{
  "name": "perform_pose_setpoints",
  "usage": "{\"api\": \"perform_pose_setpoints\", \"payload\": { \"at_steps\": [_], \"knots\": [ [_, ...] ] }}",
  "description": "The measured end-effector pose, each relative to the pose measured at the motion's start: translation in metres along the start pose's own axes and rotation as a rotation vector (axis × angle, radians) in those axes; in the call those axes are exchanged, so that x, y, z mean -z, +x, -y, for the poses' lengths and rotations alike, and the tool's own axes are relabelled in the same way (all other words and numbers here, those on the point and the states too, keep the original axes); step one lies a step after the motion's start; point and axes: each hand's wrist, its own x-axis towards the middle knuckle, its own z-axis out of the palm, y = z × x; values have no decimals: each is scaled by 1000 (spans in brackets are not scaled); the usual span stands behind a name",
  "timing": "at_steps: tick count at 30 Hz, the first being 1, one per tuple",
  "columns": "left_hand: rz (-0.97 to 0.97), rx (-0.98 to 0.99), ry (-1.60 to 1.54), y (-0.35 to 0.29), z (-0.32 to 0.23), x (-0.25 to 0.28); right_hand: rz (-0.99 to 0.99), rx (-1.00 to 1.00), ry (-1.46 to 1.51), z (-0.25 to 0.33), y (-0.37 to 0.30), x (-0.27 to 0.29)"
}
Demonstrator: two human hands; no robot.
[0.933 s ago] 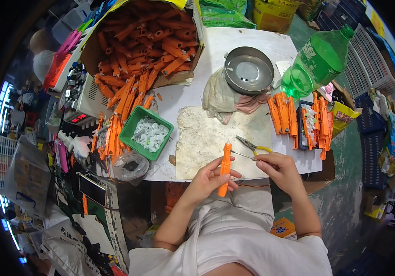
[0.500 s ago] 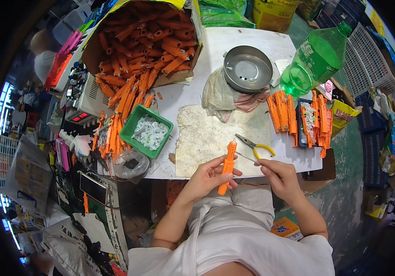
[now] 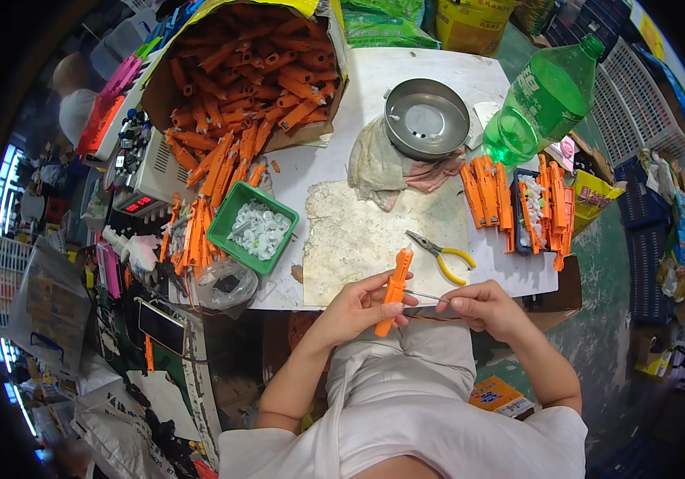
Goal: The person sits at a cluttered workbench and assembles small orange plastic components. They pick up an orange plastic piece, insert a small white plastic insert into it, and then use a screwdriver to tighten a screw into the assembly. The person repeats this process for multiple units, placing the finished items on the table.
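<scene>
One white table (image 3: pixel 406 68) fills the upper centre of the frame. On its upper left corner stands one large open cardboard box (image 3: pixel 239 68), heaped with orange plastic parts too many to count; more of the same spill down the table's left edge. One green plastic bottle (image 3: pixel 546 100) lies tilted at upper right. One worn, pale work mat (image 3: pixel 358 239) sits at centre, just above the hands. One round metal bowl (image 3: pixel 426 120) stands at upper centre, touching one crumpled cloth (image 3: pixel 382 164) below and left of it. One green tray (image 3: pixel 251 227) of small white pieces lies left of the mat. At right, one row of orange parts (image 3: pixel 490 191) is laid side by side, the exact count unclear, next to one small dark tray (image 3: pixel 530 211) holding white pieces. One pair of pliers with yellow handles (image 3: pixel 442 255) lies on the mat's right edge.

Below the table edge, at centre frame, the left hand (image 3: pixel 354 307) is closed around one orange part (image 3: pixel 394 291), held nearly upright with its top over the mat's lower edge. The right hand (image 3: pixel 482 307) pinches one thin metal rod (image 3: pixel 426 297) between thumb and fingertips; the rod lies level and its far end meets the orange part's side. The two hands are near each other, not touching.
</scene>
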Motion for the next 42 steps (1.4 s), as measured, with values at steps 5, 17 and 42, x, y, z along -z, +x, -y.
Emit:
{"api": "perform_pose_setpoints", "payload": {
  "at_steps": [5, 17, 42],
  "knots": [
    [-68, -33, -82, 0, 4, -2, -445, 851, -1161, -10, -7, -27],
    [-78, -91, -165, 5, 13, 0, -100, 221, -555, 2, -7, -21],
    [-245, -442, 80, 5, 23, -13, -111, 416, 444, -2, 68, -28]
  ]
}}
